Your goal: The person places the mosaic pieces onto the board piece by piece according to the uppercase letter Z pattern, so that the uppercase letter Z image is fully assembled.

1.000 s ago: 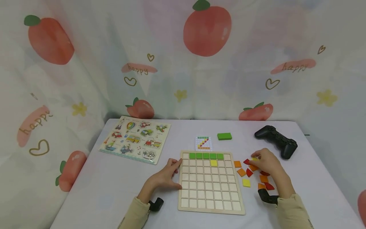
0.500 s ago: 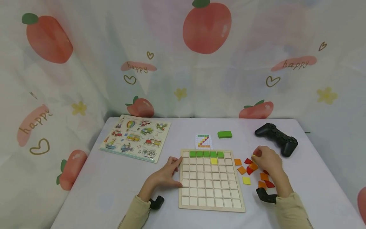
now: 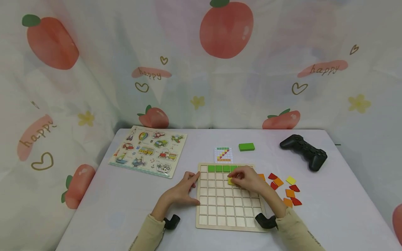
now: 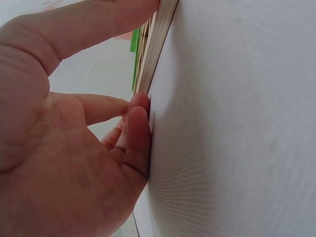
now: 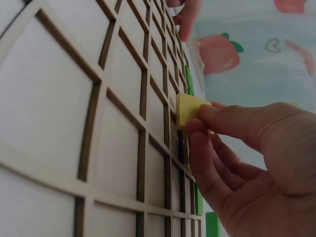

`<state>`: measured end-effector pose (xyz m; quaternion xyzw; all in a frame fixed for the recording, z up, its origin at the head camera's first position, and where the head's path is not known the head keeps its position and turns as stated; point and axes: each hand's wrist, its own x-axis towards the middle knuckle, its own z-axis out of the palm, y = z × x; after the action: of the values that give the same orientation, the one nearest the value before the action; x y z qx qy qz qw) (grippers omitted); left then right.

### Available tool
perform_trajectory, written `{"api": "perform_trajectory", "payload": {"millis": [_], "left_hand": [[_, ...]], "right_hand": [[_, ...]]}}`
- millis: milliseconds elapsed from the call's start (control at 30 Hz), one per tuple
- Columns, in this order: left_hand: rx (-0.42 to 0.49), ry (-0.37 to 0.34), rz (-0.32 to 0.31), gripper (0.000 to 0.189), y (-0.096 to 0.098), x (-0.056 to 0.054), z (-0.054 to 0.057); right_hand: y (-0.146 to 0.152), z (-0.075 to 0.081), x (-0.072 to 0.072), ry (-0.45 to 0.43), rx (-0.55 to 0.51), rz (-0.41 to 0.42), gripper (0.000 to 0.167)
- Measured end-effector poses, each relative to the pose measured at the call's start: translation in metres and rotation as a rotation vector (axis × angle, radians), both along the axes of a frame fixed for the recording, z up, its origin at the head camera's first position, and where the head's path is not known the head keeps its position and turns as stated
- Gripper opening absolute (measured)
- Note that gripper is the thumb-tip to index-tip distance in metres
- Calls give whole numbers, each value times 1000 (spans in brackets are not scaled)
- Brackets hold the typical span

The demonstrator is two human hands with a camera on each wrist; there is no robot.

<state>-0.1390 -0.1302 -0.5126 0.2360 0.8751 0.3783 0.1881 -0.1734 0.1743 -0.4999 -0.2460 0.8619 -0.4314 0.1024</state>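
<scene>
The right hand (image 3: 248, 178) pinches a thin yellow square tile (image 5: 186, 111) between thumb and fingers, over the pale wooden grid board (image 3: 221, 211) and just on the near side of its row of green square tiles (image 3: 219, 168). Whether the held tile touches the board cannot be told. At the board's left edge, the left hand (image 3: 180, 191) spreads its thumb and forefinger against the side, fingers loosely extended.

To seat the tile well, its sides should be turned parallel to the raised dividers, one edge lowered into the cell first, then the whole pressed flat with a fingertip; released while tilted, it would probably perch on a divider. Light pressure from the left hand should stop the board sliding. The small printed pattern card (image 3: 224, 155), just beyond the board's far edge, seems useful for checking the cell. Right of the board lie another yellow square tile (image 3: 291, 180), orange square tiles (image 3: 290, 193) and red round-edged pieces (image 3: 294, 188).
</scene>
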Motion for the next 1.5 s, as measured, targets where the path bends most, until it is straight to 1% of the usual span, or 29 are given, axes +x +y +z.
{"api": "perform_trajectory", "payload": {"millis": [133, 267, 433, 533, 600, 667, 733, 800, 900, 967, 1033, 1133, 1233, 1267, 1367, 1500], "left_hand": [[9, 12, -9, 106, 0, 0, 1], [2, 14, -14, 106, 1, 0, 1], [-4, 18, -19, 106, 2, -2, 2], [-4, 16, -14, 106, 2, -2, 2], [0, 8, -10, 106, 2, -2, 1], [-1, 2, -7, 107, 2, -2, 0], [-8, -7, -3, 107, 2, -2, 0], [-10, -12, -2, 106, 1, -1, 1], [-14, -23, 3, 106, 2, 0, 2], [-11, -25, 3, 106, 2, 0, 2], [-9, -25, 4, 105, 2, 1, 3], [0, -25, 2, 105, 2, 2, 3], [1, -26, 5, 105, 1, 2, 3], [-1, -26, 6, 106, 1, 2, 2], [-10, -21, 11, 106, 0, 1, 0], [-8, -21, 13, 106, 0, 0, 0]], "right_hand": [[-9, -3, -1, 21, 20, 45, 13], [-13, -3, 0, 18, 38, 69, 14], [-16, 1, 3, 36, 85, 51, 12], [-17, 1, 4, 72, 119, 30, 6], [-15, 1, 4, 102, 128, -11, 2], [-9, 1, 3, 141, 151, -77, 2], [3, 3, 1, 165, 178, -164, 5], [19, 8, 0, 165, 230, -250, 10], [50, 16, 0, 131, 351, -360, 20], [72, 20, 3, 91, 452, -410, 27], [92, 23, 7, 40, 540, -439, 31], [116, 26, 12, -56, 623, -442, 37], [131, 28, 15, -150, 623, -454, 37], [133, 28, 16, -168, 618, -460, 36], [137, 29, 17, -198, 597, -492, 31], [136, 27, 17, -177, 580, -529, 27]]}}
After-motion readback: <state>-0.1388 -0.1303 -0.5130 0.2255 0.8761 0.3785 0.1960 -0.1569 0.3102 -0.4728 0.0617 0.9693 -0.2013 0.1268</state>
